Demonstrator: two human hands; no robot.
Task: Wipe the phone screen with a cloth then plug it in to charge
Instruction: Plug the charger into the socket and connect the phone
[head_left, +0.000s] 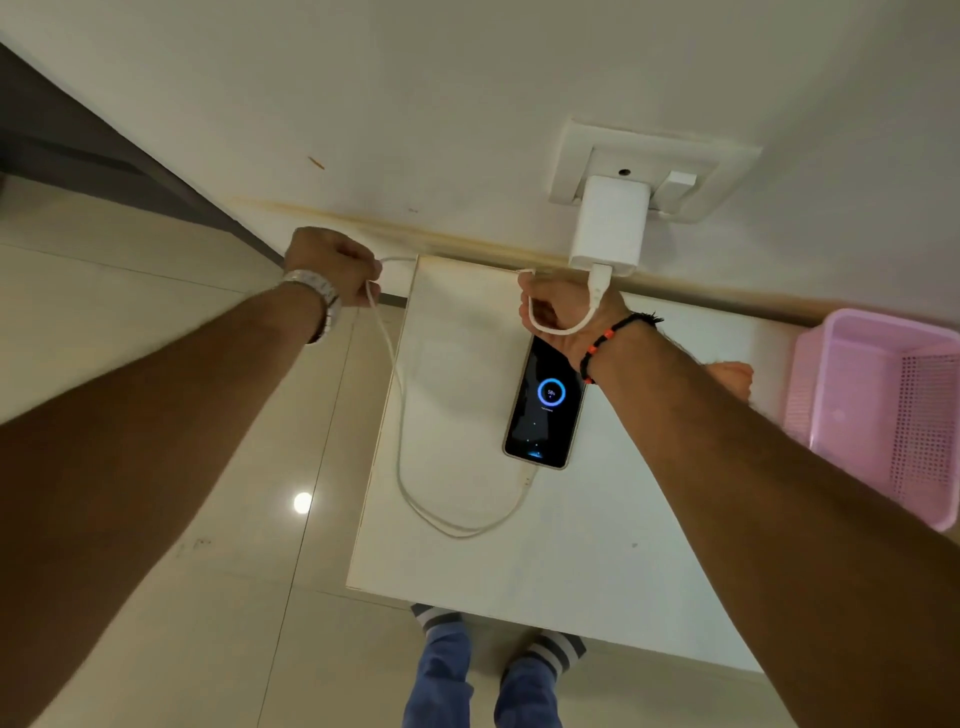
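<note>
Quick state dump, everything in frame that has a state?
phone: flat on the table, screen lit, showing a charging ring
cable: plugged into the charger, looped on the table toward the phone
charger: plugged into the wall socket
left hand: grips the cable
right hand: grips the cable near the charger
basket: upright

Phone (543, 405) on the table (597, 545), charger (608, 226) in the wall socket (727, 161) behind it, cable (415, 499) looping left of the phone (plugged into its near end), basket (883, 410) to the phone's right.
</note>
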